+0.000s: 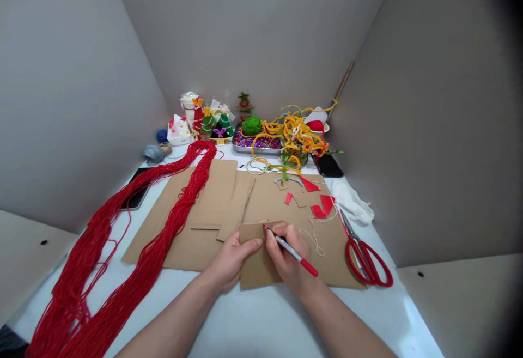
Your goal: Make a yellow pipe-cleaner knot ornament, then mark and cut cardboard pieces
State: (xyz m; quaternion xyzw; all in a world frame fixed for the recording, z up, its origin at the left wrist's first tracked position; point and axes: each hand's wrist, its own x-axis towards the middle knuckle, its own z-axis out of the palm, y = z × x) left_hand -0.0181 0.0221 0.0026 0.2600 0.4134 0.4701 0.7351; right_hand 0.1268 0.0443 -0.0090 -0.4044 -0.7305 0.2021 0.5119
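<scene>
My right hand is shut on a red-capped marker pen, with its tip on a small rectangular piece of corrugated cardboard. My left hand grips that piece by its left edge, with the thumb on top. The piece lies over larger cardboard sheets. Small red paper scraps and thin twine lie on the cardboard to the right of my hands. Red-handled scissors rest beyond the cardboard's right edge, and long hanks of red yarn stretch along the left.
A white table sits between grey walls. At the back stand a metal tray of beads, a tangle of yellow and green pipe cleaners and felt crafts. A black phone and white cloth lie at the right.
</scene>
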